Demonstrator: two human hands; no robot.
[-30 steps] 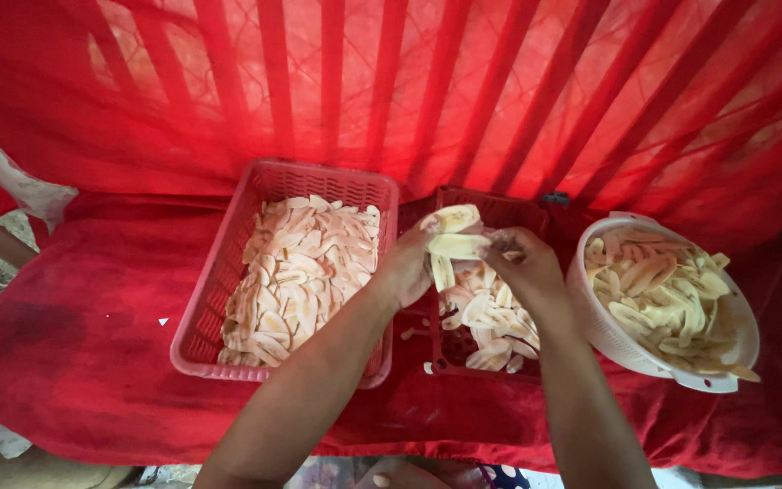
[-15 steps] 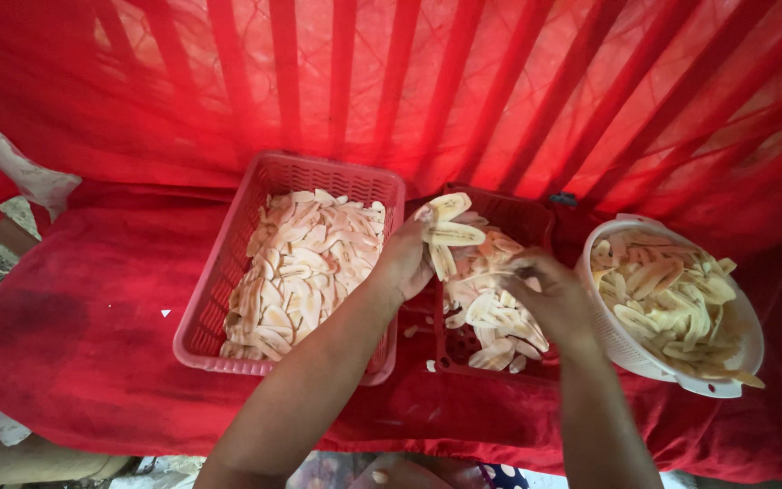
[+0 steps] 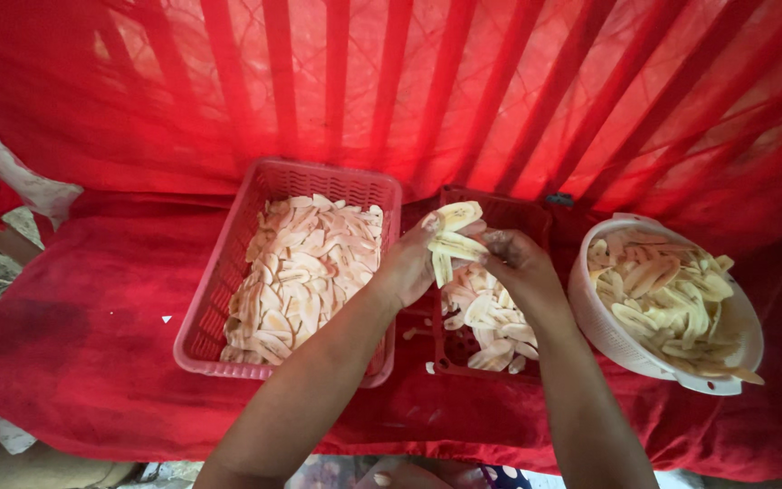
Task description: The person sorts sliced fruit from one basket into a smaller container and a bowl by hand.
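My left hand [image 3: 412,263] holds a small stack of pale yellow banana slices [image 3: 453,237] above a dark red basket [image 3: 498,214] that has more slices in it. My right hand [image 3: 518,269] is beside the stack, its fingertips touching the slices from the right. A pink basket [image 3: 219,299] to the left is filled with flat slices laid in layers. To the right stands a white colander [image 3: 601,317] heaped with yellow slices.
A red cloth [image 3: 83,362] covers the table, and a red fabric with slats behind it hangs at the back. A patterned white cloth [image 3: 11,181] lies at the far left edge. A few loose slices lie on the cloth between the two baskets.
My right hand went down into the dark red basket half a second ago and has come back up to the stack in my left hand. The left hand stayed nearly in place.
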